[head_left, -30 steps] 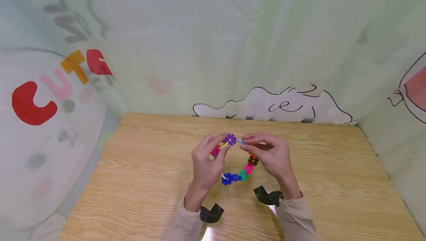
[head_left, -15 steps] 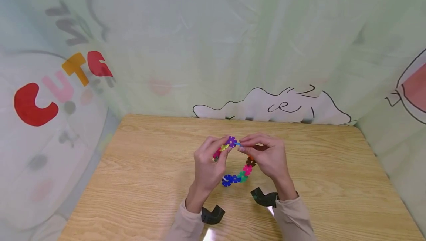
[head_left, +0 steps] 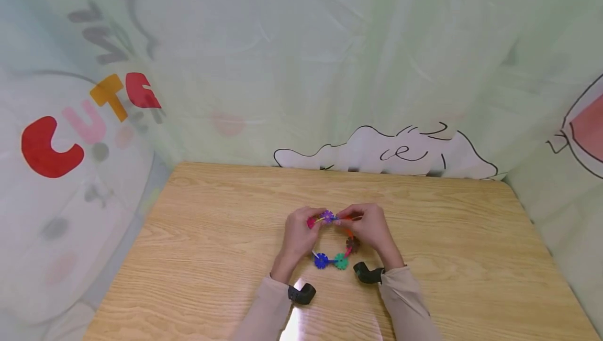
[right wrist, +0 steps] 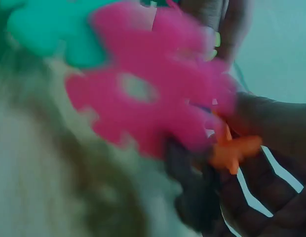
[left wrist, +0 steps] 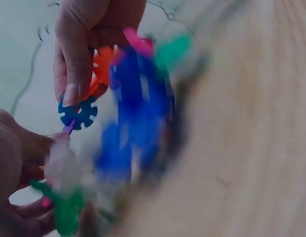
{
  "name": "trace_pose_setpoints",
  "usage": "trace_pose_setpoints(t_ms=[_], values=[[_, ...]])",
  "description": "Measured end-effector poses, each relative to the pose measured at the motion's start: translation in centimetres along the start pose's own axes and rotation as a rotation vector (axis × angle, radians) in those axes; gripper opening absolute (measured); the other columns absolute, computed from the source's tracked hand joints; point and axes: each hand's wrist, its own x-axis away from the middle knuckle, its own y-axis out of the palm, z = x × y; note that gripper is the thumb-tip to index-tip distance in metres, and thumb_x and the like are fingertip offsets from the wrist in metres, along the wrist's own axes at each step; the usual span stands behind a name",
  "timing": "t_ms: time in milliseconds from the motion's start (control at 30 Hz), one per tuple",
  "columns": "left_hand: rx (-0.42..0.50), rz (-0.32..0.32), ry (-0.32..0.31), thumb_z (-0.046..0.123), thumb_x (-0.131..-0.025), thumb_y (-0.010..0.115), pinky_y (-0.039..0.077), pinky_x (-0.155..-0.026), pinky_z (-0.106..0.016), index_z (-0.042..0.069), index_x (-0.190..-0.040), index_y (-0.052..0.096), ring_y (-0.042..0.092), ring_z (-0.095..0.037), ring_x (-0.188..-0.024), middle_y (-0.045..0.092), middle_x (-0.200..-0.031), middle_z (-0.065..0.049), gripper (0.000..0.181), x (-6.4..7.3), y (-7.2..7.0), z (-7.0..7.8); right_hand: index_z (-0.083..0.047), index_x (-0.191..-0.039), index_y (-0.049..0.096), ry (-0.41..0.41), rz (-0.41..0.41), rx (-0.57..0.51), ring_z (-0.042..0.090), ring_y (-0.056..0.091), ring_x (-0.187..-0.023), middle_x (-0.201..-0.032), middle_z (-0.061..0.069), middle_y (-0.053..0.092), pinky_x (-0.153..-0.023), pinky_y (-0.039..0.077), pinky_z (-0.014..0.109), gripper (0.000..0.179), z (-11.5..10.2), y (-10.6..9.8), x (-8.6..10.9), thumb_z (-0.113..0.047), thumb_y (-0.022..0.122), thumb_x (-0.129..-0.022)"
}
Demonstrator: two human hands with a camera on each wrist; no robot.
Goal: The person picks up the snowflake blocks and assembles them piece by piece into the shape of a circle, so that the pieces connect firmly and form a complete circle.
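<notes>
Your hands have dropped toward you, from chest height to just above the tabletop [head_left: 198, 236], and the ring [head_left: 335, 241] of toothed plastic discs now looks closed. Left hand [head_left: 299, 236] pinches it at 10 o'clock, right hand [head_left: 369, 231] at 1 o'clock, fingertips nearly meeting. Discs are flat, glossy, bright; the tabletop is pale grained wood.

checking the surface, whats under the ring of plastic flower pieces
Bare wooden table lies under the ring. Both hands grip its top; whether its bottom touches the wood is unclear.
</notes>
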Motion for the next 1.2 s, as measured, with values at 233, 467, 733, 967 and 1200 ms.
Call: trace_pose_setpoints(t_ms=[233,467,733,967,1200], values=[[0.049,-0.128,-0.077,0.016,-0.101,0.072,0.047,-0.112,-0.045,0.004,-0.143,0.064,0.053,-0.027,-0.128,0.071,-0.134,-0.01,0.045,0.4,0.4,-1.3,-0.008,-0.101,0.083,0.082,-0.029,0.028,0.013,0.069,-0.072,-0.097,0.009,0.081,-0.064,0.057,0.025,0.019,1.9,0.0,-0.1,-0.019,0.089,-0.087],[0.2,0.01,-0.118,0.018,-0.095,0.075,0.048,-0.114,-0.053,0.006,-0.146,0.06,0.06,-0.034,-0.129,0.07,-0.136,-0.013,0.054,2.3,-1.7,-2.9,-0.005,-0.137,0.068,0.058,-0.089,-0.147,0.03,0.071,-0.117,-0.133,0.017,0.072,-0.092,0.057,0.016,0.052,3.9,-2.2,1.6,-0.033,0.081,-0.095],[0.08,-0.075,0.014,0.032,-0.08,0.086,0.042,-0.117,-0.059,0.005,-0.153,0.051,0.054,-0.034,-0.135,0.064,-0.143,-0.012,0.085,6.1,-2.3,-2.9,-0.002,-0.152,0.052,-0.048,-0.176,-0.188,0.04,0.057,-0.133,-0.15,0.022,0.059,-0.098,0.054,0.019,0.075,5.4,-3.7,5.3,-0.015,0.088,-0.088],[-0.073,-0.072,0.001,0.031,-0.08,0.088,0.041,-0.12,-0.054,0.006,-0.155,0.048,0.05,-0.03,-0.139,0.061,-0.144,-0.008,0.088,6.7,-1.5,-2.5,-0.014,-0.152,0.054,-0.008,-0.142,0.009,0.032,0.058,-0.133,-0.15,0.009,0.061,-0.102,0.049,0.033,0.091,4.4,-1.2,6.5,-0.036,0.098,-0.075],[-0.045,-0.039,-0.023,0.022,-0.087,0.084,0.042,-0.12,-0.055,0.003,-0.149,0.053,0.052,-0.032,-0.137,0.062,-0.143,-0.012,0.073,6.0,-1.1,-2.5,-0.015,-0.152,0.054,0.043,-0.047,0.012,0.025,0.059,-0.121,-0.139,0.007,0.067,-0.092,0.046,0.029,0.088,4.7,-0.4,5.5,-0.032,0.097,-0.077]])
